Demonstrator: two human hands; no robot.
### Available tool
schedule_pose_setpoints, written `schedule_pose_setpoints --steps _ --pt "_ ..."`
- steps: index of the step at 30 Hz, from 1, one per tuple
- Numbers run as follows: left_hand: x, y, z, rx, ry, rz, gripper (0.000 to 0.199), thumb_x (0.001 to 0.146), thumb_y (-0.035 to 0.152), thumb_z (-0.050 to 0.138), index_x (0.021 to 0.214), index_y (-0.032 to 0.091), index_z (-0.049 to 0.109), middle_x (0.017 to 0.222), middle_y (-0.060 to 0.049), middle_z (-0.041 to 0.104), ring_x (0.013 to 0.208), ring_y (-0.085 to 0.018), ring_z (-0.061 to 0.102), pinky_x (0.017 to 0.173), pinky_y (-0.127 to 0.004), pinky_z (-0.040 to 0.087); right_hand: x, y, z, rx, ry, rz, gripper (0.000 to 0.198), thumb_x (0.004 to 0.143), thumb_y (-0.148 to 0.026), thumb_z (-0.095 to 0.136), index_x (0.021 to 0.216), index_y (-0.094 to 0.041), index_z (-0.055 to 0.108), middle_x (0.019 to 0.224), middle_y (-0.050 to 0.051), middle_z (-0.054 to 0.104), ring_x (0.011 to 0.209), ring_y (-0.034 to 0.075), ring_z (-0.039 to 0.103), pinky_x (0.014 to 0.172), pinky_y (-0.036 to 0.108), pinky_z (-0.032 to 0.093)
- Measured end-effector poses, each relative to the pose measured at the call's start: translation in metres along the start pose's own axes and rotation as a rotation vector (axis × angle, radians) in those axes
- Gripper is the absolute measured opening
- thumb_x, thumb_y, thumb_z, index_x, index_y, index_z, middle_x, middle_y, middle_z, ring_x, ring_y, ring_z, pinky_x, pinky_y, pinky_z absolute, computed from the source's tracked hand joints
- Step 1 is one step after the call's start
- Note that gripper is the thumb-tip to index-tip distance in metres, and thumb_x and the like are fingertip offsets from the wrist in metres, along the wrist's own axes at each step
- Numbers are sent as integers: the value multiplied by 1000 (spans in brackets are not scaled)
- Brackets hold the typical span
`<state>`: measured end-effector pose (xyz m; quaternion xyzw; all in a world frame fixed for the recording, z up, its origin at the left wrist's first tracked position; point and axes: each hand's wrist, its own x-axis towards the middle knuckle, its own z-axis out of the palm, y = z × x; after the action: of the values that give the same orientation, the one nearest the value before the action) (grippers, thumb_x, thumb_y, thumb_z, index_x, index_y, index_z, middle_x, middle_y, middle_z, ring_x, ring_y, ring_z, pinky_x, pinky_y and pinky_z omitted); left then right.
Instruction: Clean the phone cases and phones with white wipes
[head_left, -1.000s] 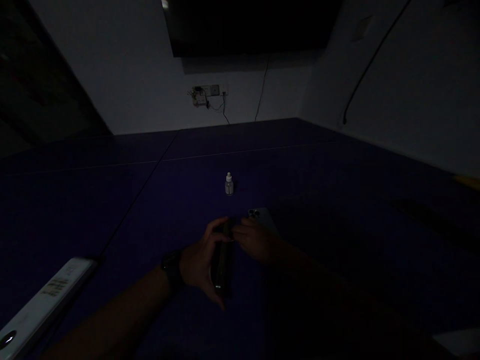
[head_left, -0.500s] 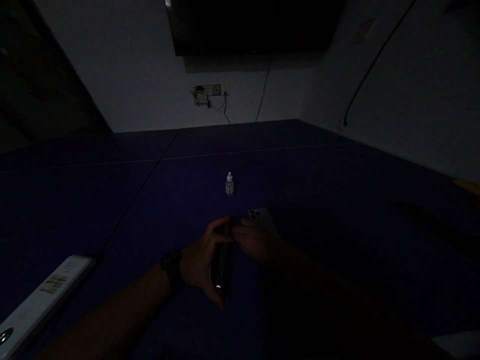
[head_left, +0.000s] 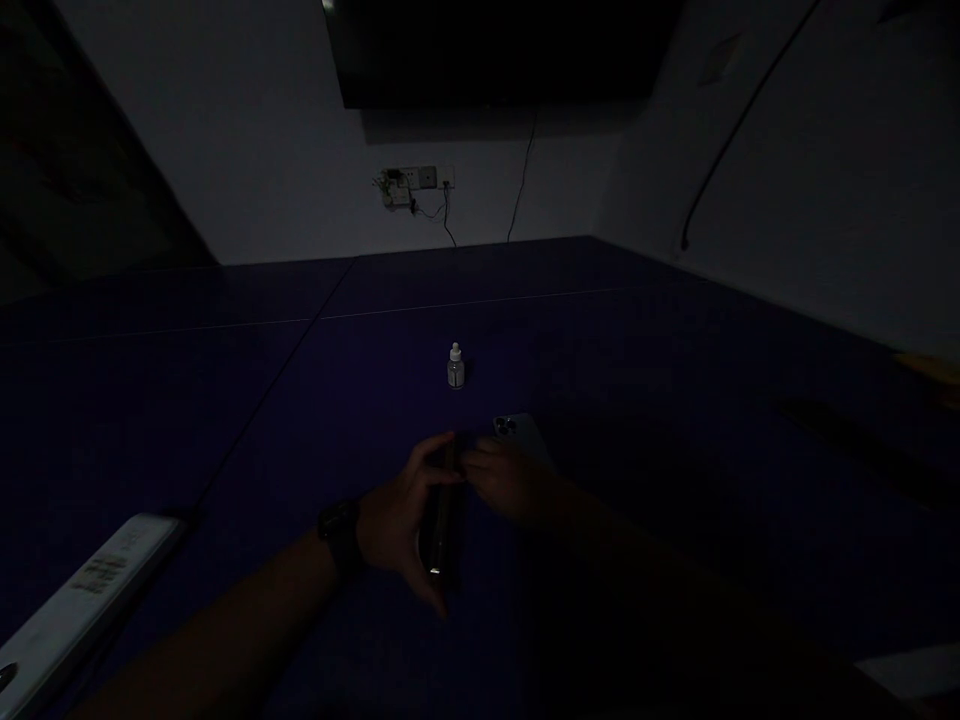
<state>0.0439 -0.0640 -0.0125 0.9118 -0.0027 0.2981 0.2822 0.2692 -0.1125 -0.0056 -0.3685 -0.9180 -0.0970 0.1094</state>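
The scene is very dark. My left hand (head_left: 397, 520) grips a slim dark rectangular object (head_left: 442, 530), perhaps a phone seen edge-on, with the thumb at its near end and the fingers at its far end. A small bright glint shows at the near end. Close against its far right side, my right hand (head_left: 502, 478) has its fingers curled together; what they pinch, if anything, is hidden. A pale phone (head_left: 529, 434) lies camera side up beyond my right hand, partly covered by it. Past both hands a small white-capped dropper bottle (head_left: 455, 370) stands upright.
On the left a white power strip (head_left: 94, 585) lies on the dark blue surface (head_left: 337, 400). A dark long object (head_left: 855, 450) lies at the right. Behind are wall sockets (head_left: 420, 180) with cables and a dark wall-mounted screen (head_left: 502, 50).
The view has shifted slightly, so everything sits a little further left. Both hands keep nearly the same pose around the slim dark object.
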Motion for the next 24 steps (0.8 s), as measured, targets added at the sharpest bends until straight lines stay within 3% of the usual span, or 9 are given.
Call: schedule_pose_setpoints --steps 5,11,18,24 --pt "0 -2 0 0 -1 -3 140 31 78 88 148 36 22 154 -17 15 143 -52 19 104 -70 40 -2 -2 -1 79 6 -85 20 98 -11 49 96 -17 69 93 7 68 82 18 57 79 33 45" --pt "0 -3 -1 -7 -7 2 141 32 77 88 149 37 22 155 -16 13 143 -50 21 104 -69 41 2 3 3 7 5 -15 26 100 -10 46 88 -16 69 86 7 68 81 20 58 79 34 45" --pt "-1 -1 -1 -6 -11 -11 142 31 76 89 149 37 22 156 -17 13 144 -51 20 105 -71 39 -1 0 -1 73 12 -61 21 98 -11 50 94 -18 70 89 5 69 79 18 57 77 32 46" --pt "-1 0 -1 -11 -10 -27 142 31 75 89 149 37 22 156 -17 11 143 -52 22 104 -69 41 1 2 4 9 62 37 25 100 -14 49 85 -18 69 86 6 68 82 20 58 77 33 45"
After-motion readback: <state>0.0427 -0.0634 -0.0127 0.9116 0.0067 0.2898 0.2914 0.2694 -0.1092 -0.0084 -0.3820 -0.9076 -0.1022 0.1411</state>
